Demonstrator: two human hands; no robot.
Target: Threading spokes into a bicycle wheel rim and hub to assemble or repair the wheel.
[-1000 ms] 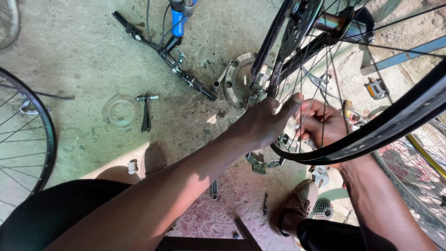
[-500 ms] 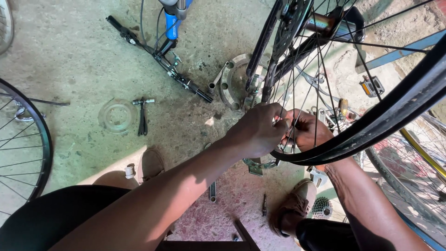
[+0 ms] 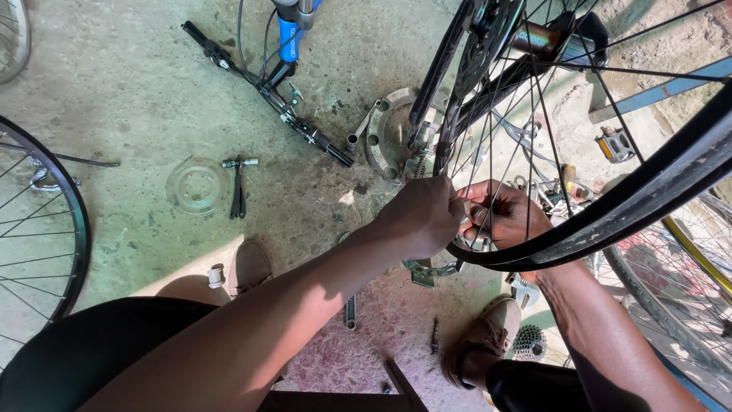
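A bicycle wheel with a black tyre [image 3: 648, 198] and thin metal spokes [image 3: 526, 130] stands upright in front of me. My left hand [image 3: 423, 217] is closed at the rim's lower edge, fingers pinched on a spoke near the rim. My right hand [image 3: 503, 217] reaches through the spokes from the other side and grips the same spot. The two hands touch each other. What sits between the fingers is hidden. The wheel's hub [image 3: 534, 34] is at the top.
On the concrete floor lie a blue bicycle frame with a black handlebar [image 3: 267, 84], a clear plastic disc [image 3: 197, 185], a small tool [image 3: 239, 183], a metal chainring [image 3: 385, 137], a pedal [image 3: 614, 143], a sprocket [image 3: 530, 343]. Another wheel [image 3: 46, 221] stands at left. My shoes [image 3: 248, 267] are below.
The view has drifted slightly; both hands stay together at the rim, shifting a little left and down along it.
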